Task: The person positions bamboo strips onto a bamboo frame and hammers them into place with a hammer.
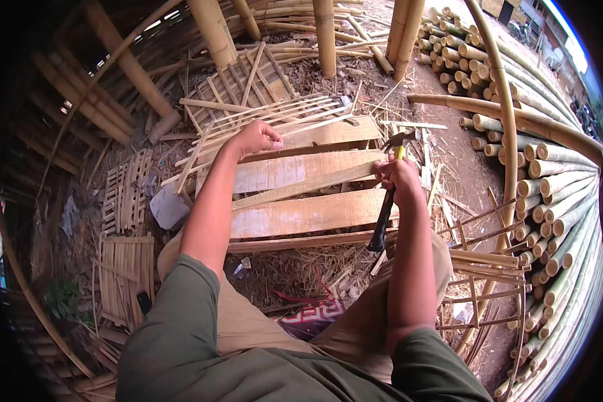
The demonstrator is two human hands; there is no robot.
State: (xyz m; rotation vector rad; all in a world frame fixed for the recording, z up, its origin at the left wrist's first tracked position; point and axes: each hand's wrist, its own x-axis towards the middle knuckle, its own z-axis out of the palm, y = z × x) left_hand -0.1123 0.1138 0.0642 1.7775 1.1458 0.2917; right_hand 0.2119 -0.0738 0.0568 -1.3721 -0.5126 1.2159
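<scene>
Across the slatted desk (308, 216), the loose strip (305, 185) slants left and bodyward from the right fingers (386, 175), the nearer ones, wrapped round the hammer (384, 218); left fingers (271, 139) half-curled, can't tell if holding anything.

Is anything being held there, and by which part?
The right hand holds a black-and-yellow claw hammer at mid-handle; a pale flat wooden strip reaches its fingers, perhaps held too. Whether the left hand pinches anything cannot be told.

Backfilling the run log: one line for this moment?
left hand: fingers curled over planks, contents unclear | right hand: gripping hammer near its head | wood strip: across planks, one end by right hand
</scene>
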